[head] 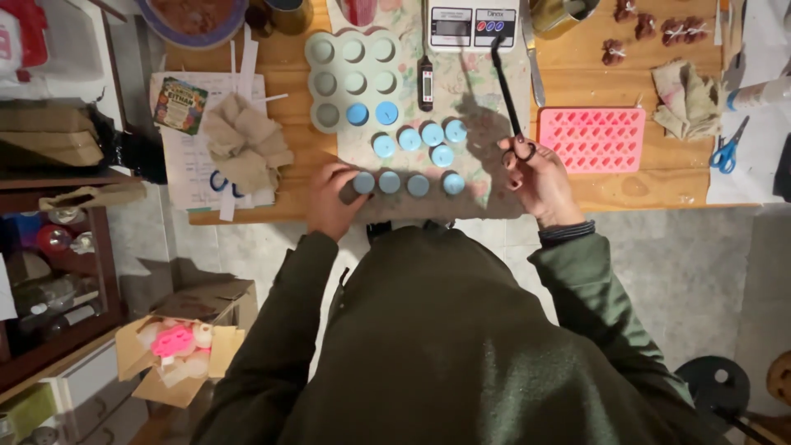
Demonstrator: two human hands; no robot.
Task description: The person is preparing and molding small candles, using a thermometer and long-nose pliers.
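Blue discs lined up, scissors raised

My left hand [331,198] pinches the end blue disc [363,182] of the row on the bench [272,58], grip closed on its rim. Looks light, waxy, chip-prone; I'd hold the edges. Right hand [540,177], grip closed through the handles of long black scissors [507,86], blades pointing away. Mould tray [354,78] beyond.

Packages, labels and screens on and beside the bench

A white digital scale [472,25] stands at the far edge of the bench, with a grey rectangular screen on its left half and round red and blue buttons on its right. A small green card [180,105] with multicoloured print lies tilted on white paper at the left. An open brown cardboard box [177,346] holding pink and pale items sits on the floor, lower left.
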